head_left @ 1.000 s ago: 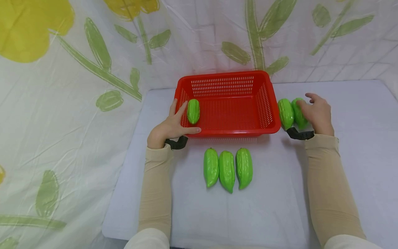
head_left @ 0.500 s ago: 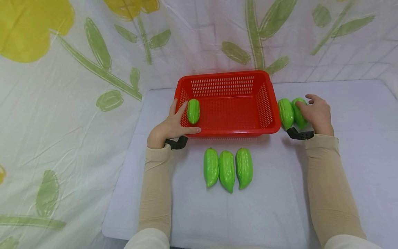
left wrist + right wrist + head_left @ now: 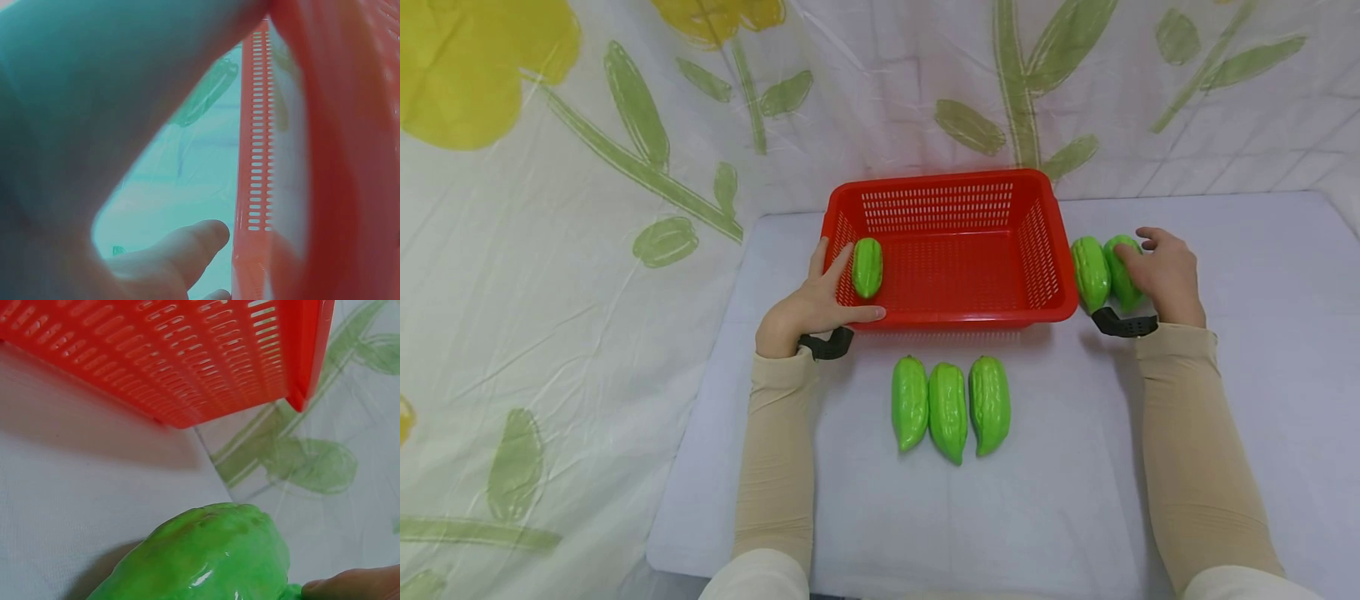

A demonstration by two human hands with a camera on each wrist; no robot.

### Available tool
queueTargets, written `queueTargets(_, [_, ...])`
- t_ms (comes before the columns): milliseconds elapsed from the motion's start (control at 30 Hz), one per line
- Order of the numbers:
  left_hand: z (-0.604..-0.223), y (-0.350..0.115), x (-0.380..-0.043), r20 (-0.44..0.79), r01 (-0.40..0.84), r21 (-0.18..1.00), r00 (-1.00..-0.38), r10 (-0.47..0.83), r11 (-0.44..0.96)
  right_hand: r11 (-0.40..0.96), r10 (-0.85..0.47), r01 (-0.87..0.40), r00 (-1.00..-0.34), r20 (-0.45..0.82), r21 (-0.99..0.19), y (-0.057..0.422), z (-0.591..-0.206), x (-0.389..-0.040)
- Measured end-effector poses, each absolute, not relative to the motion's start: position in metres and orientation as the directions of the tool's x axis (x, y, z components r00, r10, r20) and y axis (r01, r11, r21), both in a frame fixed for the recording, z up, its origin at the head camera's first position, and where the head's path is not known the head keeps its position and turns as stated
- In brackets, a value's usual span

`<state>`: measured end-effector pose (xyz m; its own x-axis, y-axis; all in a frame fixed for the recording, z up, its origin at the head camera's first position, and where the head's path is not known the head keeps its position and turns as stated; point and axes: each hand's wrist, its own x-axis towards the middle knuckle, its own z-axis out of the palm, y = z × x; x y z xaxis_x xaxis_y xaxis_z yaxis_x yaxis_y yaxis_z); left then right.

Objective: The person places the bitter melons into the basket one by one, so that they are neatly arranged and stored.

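Observation:
My left hand [image 3: 808, 312] rests on the left front corner of a red plastic basket [image 3: 955, 318], its fingers straight and spread, the thumb along the front rim. Inside the basket, close to those fingers, lies a green bitter melon [image 3: 867, 268]. Just right of the basket, my right hand [image 3: 1168, 271] holds a bitter melon [image 3: 1122, 273], thumb across its top; its other fingers are partly hidden. A second bitter melon [image 3: 1090, 271] lies against it on the basket side. The right wrist view shows a bitter melon [image 3: 206, 556] with my thumb [image 3: 353, 584] behind it.
Three more bitter melons [image 3: 947, 412] lie side by side on the white-covered table [image 3: 1060, 500], in front of the basket. A curtain [image 3: 880, 100] with printed flowers and leaves hangs behind the table and along its left side. Black wrist mounts sit under both wrists.

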<state>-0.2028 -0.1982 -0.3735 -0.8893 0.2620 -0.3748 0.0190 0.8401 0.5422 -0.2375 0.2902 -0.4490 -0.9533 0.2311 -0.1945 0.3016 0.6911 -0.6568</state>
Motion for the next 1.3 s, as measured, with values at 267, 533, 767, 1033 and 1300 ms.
queueTargets(267, [-0.374,-0.199,-0.204,-0.374,0.019,0.546,-0.889,0.264,0.837,0.69,0.229,0.3,-0.954,-0.194,-0.659,0.289,-0.448,-0.237])
queueTargets(533, [-0.375,-0.199,-0.204,-0.373,0.014,0.553,-0.89,0.263,0.833,0.684,0.227,0.28,-0.959,-0.168,-0.673,0.29,-0.448,-0.236])
queueTargets(767, [-0.375,-0.199,-0.204,-0.375,0.012,0.555,-0.889,0.263,0.832,0.672,0.228,0.274,-0.961,-0.16,-0.688,0.29,-0.446,-0.235])
queueTargets(1033, [-0.374,-0.198,-0.203,-0.376,0.009,0.549,-0.89,0.257,0.836,0.668,0.234,0.256,-0.964,-0.129,-0.698,0.29,-0.442,-0.235])
queueTargets(1300, [-0.374,-0.198,-0.203,-0.378,0.008,0.543,-0.89,0.254,0.84,0.666,0.243,0.242,-0.965,-0.102,-0.705,0.286,-0.432,-0.233])
